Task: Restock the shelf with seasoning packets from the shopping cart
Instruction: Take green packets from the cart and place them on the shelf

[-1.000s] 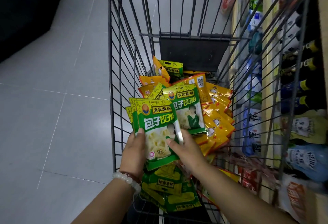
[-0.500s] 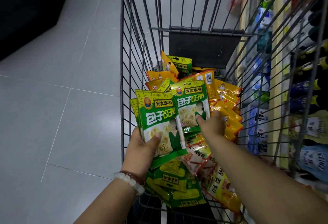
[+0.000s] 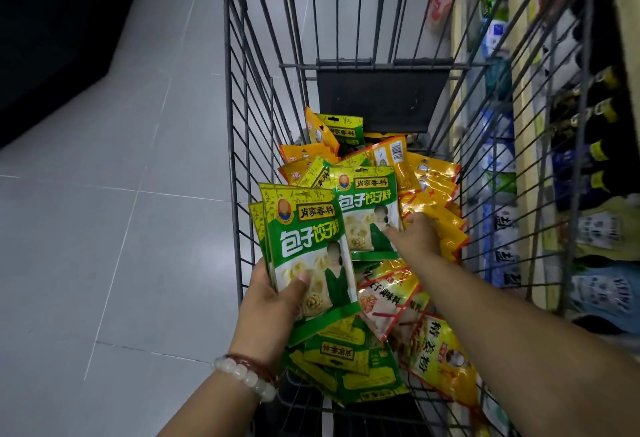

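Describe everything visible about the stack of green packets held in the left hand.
The stack of green packets is several flat, glossy plastic sachets fanned slightly, their edges showing at the left. The front one has a yellow top band, a round orange logo, large white and yellow characters on green, and a picture of dumplings. It stands nearly upright, tilted a little, above the cart's near left corner. The left hand grips its lower edge, thumb pressed across the front. The bottom edge overlaps other green packets lying in the shopping cart.
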